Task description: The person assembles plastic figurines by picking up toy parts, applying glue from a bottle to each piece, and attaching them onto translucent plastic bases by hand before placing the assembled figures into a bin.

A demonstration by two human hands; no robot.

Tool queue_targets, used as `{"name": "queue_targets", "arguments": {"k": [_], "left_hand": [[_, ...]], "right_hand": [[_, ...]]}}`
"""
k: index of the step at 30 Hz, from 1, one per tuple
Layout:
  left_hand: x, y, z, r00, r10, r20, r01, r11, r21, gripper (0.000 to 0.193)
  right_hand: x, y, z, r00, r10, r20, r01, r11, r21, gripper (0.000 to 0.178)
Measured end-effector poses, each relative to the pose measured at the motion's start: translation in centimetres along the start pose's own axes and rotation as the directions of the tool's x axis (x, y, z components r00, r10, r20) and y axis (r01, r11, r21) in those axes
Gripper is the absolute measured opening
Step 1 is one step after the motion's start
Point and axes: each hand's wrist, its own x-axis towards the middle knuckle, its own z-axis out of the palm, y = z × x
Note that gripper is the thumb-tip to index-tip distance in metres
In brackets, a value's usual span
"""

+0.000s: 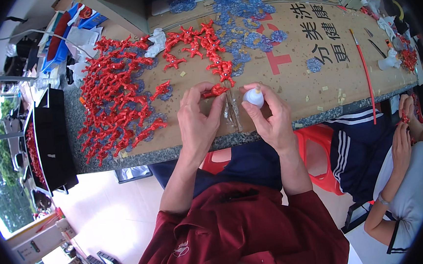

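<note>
My left hand is closed on a small red figurine, pinched between thumb and fingers over the cardboard. To the right, my right hand grips a small white squeeze bottle with a yellowish tip pointing up and away from me. Between the hands lies a strip of crinkled see-through tape or film. Just beyond the left hand, a row of red figurines stretches toward the back. Translucent blue pieces, splash-like in shape, lie scattered past them.
A dense cluster of red figurines on blue pieces covers the bench's left side. Crumpled white tissue lies behind it. A long red-handled brush rests at the right, overhanging the stone edge. A co-worker's hands hold something red at far right.
</note>
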Motion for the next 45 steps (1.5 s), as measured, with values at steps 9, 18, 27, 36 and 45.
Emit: {"name": "queue_targets", "arguments": {"k": [9,18,27,36,45], "left_hand": [[-4.3,-1.7,-3.1,0.9,-0.289,0.327,0.428,0.442,-0.788,0.026],[-6.0,-2.4,-4.7,0.913,-0.219,0.345,0.389,0.725,-0.569,0.026],[-6.5,-1.6,-5.2,0.882,-0.273,0.385,0.47,0.565,-0.678,0.021],[-6.9,-2.1,-3.9,0.963,-0.178,0.2,0.266,0.537,-0.801,0.024],[-5.9,-2.4,-5.1,0.71,-0.133,0.692,0.702,0.054,-0.71,0.032]], "right_hand": [[-2.0,-1.5,0.1,0.996,0.06,-0.073,-0.047,0.984,0.173,0.032],[-3.1,-3.3,3.6,0.974,0.215,0.07,-0.226,0.915,0.334,0.037],[-3.3,-3.9,4.6,0.922,0.343,0.18,-0.387,0.786,0.483,0.034],[-3.6,-3.6,4.4,0.943,0.284,0.174,-0.331,0.751,0.571,0.032],[-4.0,-2.0,3.5,0.986,-0.1,0.133,0.043,0.925,0.377,0.027]]}}
